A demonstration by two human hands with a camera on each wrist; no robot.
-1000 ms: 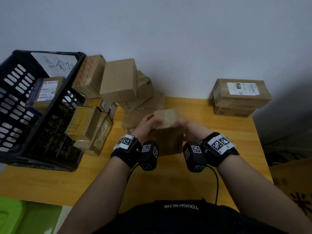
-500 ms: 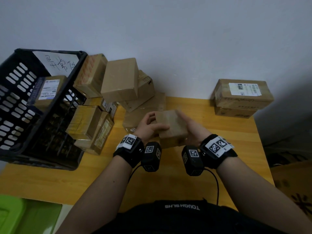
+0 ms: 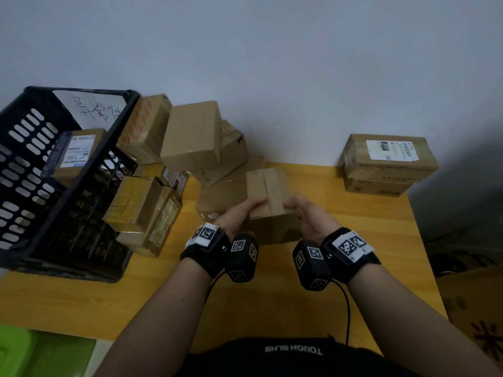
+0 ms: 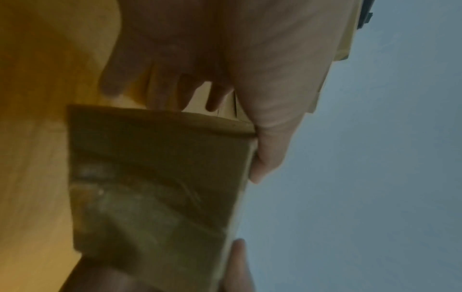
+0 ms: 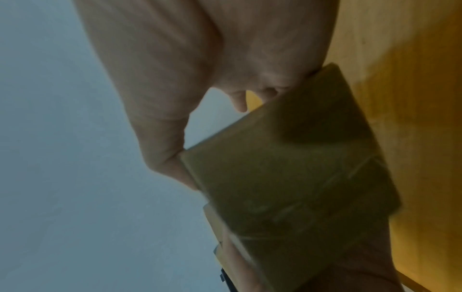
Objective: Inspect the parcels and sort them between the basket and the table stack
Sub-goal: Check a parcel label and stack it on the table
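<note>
I hold a small brown cardboard parcel (image 3: 269,197) above the middle of the wooden table (image 3: 353,268), its taped seam facing up. My left hand (image 3: 245,210) grips its left side, my right hand (image 3: 302,210) its right side. In the left wrist view the parcel (image 4: 155,177) shows a dark underside with a thumb (image 4: 265,150) on its edge. The right wrist view shows the parcel (image 5: 287,177) pinched between thumb and fingers. A black basket (image 3: 35,186) at the left holds a labelled parcel (image 3: 76,153). A stack of two parcels (image 3: 386,164) stands at the back right.
A heap of several brown parcels (image 3: 190,137) leans between the basket and the wall, some resting on the table. A green bin (image 3: 16,352) sits below the table's near left corner. A grey wall runs behind the table.
The parcel has been turned in both hands: first an end faced up, then it tilted, and now its taped top faces me. Both hands stayed on it.
</note>
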